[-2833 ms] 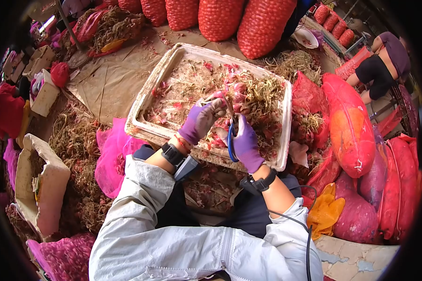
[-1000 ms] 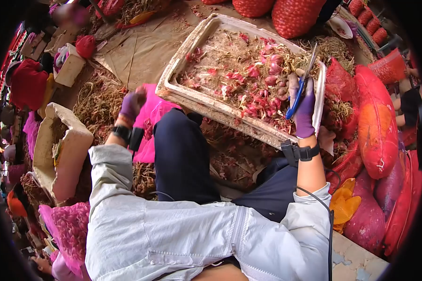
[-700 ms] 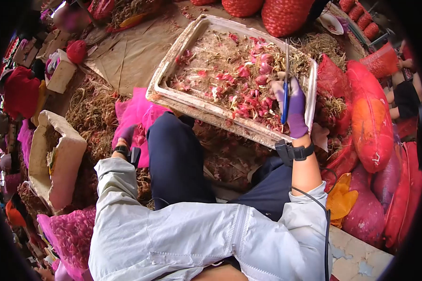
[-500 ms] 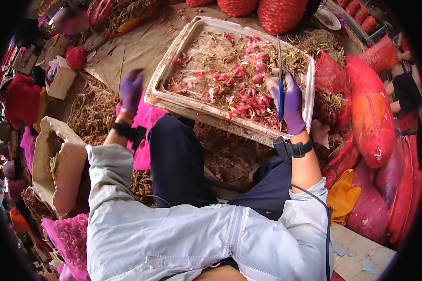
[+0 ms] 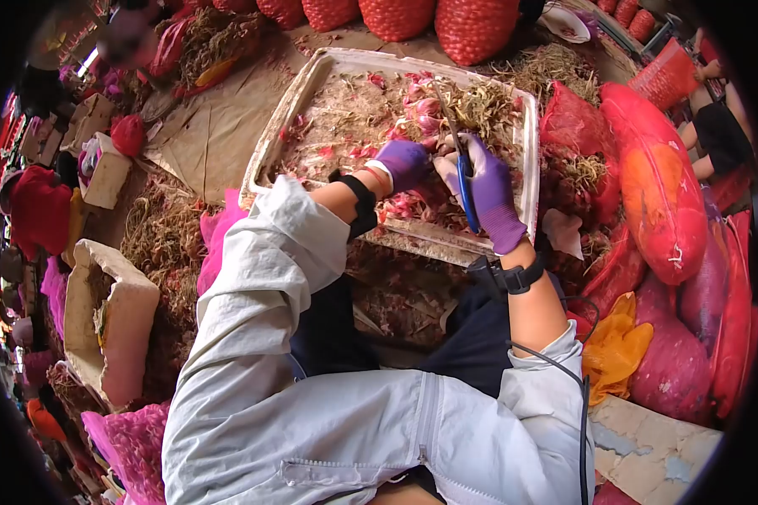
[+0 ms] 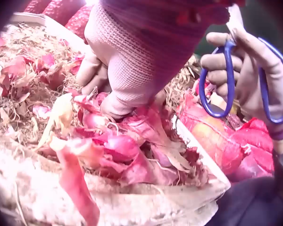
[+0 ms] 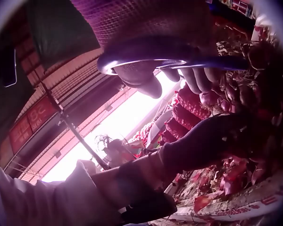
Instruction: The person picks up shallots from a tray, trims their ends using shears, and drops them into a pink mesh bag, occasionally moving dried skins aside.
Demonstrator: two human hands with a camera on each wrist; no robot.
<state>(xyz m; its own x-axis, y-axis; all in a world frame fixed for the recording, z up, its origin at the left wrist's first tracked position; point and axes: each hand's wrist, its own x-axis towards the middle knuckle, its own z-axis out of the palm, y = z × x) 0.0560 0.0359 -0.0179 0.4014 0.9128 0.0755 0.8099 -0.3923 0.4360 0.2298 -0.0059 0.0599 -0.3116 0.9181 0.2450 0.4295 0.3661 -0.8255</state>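
Observation:
My gloved left hand (image 5: 404, 164) reaches palm-down into the white foam tray (image 5: 529, 160). In the left wrist view, that hand's bent fingers (image 6: 92, 75) dip among shallots (image 6: 120, 146) and loose red skins; the fingertips are partly hidden, and I cannot tell whether they grip a shallot. Just to its right, my gloved right hand (image 5: 490, 189) holds scissors with blue handles (image 5: 467, 194), the blades pointing away over the pile. Its fingers curl beside the handle loops in the left wrist view. More pink shallots (image 5: 429, 109) lie beyond both hands.
Full red net sacks (image 5: 476, 29) stand behind the tray. Long red sacks (image 5: 648, 185) and an orange cloth (image 5: 619, 349) lie on the right. At left are a pink net (image 5: 219, 240), dry stalks (image 5: 164, 219) and a broken foam box (image 5: 130, 324). A cable (image 5: 585, 421) trails from my right wrist.
My left hand has come from beside the pink net, left of the tray, into the shallot pile near the scissors. My right hand keeps holding the scissors over the tray. The head view has shifted.

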